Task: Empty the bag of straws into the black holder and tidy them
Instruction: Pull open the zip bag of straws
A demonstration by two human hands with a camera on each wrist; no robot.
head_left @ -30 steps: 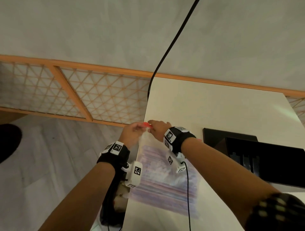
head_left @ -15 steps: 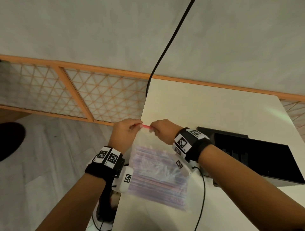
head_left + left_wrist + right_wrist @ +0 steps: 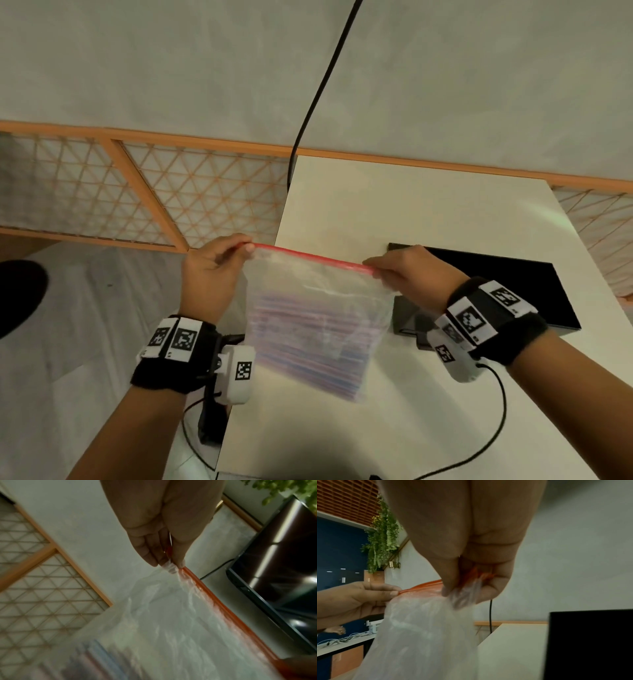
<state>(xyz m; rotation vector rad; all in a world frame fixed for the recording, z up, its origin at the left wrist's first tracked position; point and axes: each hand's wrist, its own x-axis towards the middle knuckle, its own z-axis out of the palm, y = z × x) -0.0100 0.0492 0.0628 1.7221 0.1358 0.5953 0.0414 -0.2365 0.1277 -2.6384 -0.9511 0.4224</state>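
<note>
A clear zip bag (image 3: 318, 308) with a red seal strip (image 3: 308, 255) hangs above the white table, held up by both hands. Striped straws (image 3: 308, 356) lie bunched in its lower part. My left hand (image 3: 212, 274) pinches the strip's left end, seen close in the left wrist view (image 3: 169, 561). My right hand (image 3: 411, 274) pinches the right end, with the plastic crumpled in its fingers (image 3: 467, 588). The black holder (image 3: 496, 291) sits on the table just right of the bag, partly hidden behind my right hand and wrist.
The white table (image 3: 394, 205) runs to a wall, with a black cable (image 3: 318, 85) dropping behind its left corner. An orange lattice fence (image 3: 137, 192) and grey floor lie left of the table. A thin cable (image 3: 493, 428) trails from my right wrist.
My hands have moved apart along the red strip, from pinching close together to its two ends. The bag has lifted and now hangs stretched between them.
</note>
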